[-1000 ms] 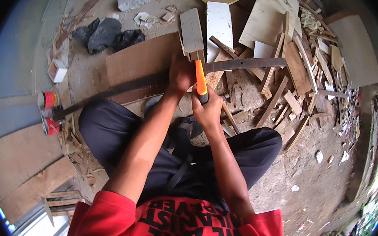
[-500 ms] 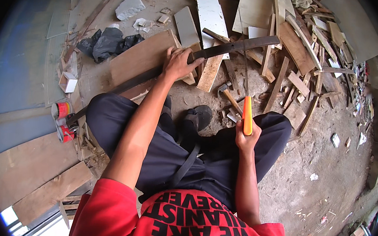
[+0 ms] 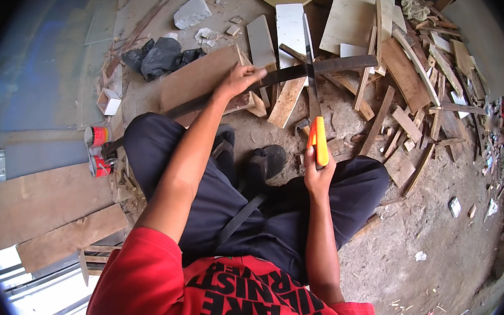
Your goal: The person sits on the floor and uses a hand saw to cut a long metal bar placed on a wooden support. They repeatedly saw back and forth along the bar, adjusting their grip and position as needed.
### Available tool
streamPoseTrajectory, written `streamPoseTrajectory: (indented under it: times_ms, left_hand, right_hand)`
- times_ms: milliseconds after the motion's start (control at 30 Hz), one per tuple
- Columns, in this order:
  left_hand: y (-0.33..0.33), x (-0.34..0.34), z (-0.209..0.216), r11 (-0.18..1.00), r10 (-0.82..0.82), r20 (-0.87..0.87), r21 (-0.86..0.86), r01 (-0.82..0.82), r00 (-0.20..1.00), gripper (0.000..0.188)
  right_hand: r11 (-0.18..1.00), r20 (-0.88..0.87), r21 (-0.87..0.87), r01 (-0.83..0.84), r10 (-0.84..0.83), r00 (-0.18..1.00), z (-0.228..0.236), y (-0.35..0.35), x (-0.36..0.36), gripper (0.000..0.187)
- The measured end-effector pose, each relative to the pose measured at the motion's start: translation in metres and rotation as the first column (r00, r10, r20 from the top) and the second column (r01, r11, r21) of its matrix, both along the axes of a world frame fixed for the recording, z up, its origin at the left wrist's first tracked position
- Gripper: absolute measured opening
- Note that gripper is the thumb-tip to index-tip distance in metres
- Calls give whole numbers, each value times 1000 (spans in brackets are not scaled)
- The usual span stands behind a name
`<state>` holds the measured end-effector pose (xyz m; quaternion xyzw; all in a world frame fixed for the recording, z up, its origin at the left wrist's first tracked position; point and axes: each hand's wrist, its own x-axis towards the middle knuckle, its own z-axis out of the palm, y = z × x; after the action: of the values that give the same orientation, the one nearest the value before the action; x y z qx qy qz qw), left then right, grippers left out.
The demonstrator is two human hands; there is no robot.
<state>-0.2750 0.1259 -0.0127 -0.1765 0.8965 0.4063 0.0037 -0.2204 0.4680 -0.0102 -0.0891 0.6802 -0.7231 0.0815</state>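
Observation:
A long dark wooden strip [image 3: 345, 62] slants from beside my left knee up to the right, lying over a light brown board [image 3: 196, 79]. My left hand [image 3: 239, 83] is closed on the strip near its middle. In my right hand [image 3: 319, 174] is a handsaw [image 3: 320, 141], gripped by its yellow and orange handle. Its blade points away from me and crosses the strip to the right of my left hand. A hammer [image 3: 302, 126] lies on the ground just beyond the saw handle, partly hidden by it.
Scrap boards and sticks [image 3: 406, 75] pile up at the far right. A black plastic bag [image 3: 160, 59] and a pale stone block [image 3: 193, 12] lie at the far left. Red cans [image 3: 100, 166] stand by my left knee, near wide planks [image 3: 44, 205].
The saw has swung left, and its blade now shows broadside across the strip. My left hand has shifted slightly on the strip. The whole view has moved a little.

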Motion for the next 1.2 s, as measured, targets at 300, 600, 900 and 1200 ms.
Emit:
streamPoseTrajectory:
  times_ms: [300, 600, 900, 1200]
  left_hand:
    - [14, -1, 17, 999, 43, 116, -33, -39, 992, 70]
    - [35, -5, 11, 822, -46, 72, -564, 79, 996, 33]
    - [62, 5, 5, 863, 9, 13, -506, -1, 1000, 31]
    - [55, 5, -22, 880, -1, 92, -472, 45, 996, 16]
  right_hand:
    - [992, 216, -130, -1, 29, 976, 18, -4, -11, 24]
    - [962, 339, -273, 26, 71, 938, 21, -1, -11, 21]
    - [1000, 221, -15, 18, -14, 975, 32, -28, 14, 21]
    - [969, -14, 246, -28, 32, 999, 69, -27, 15, 25]
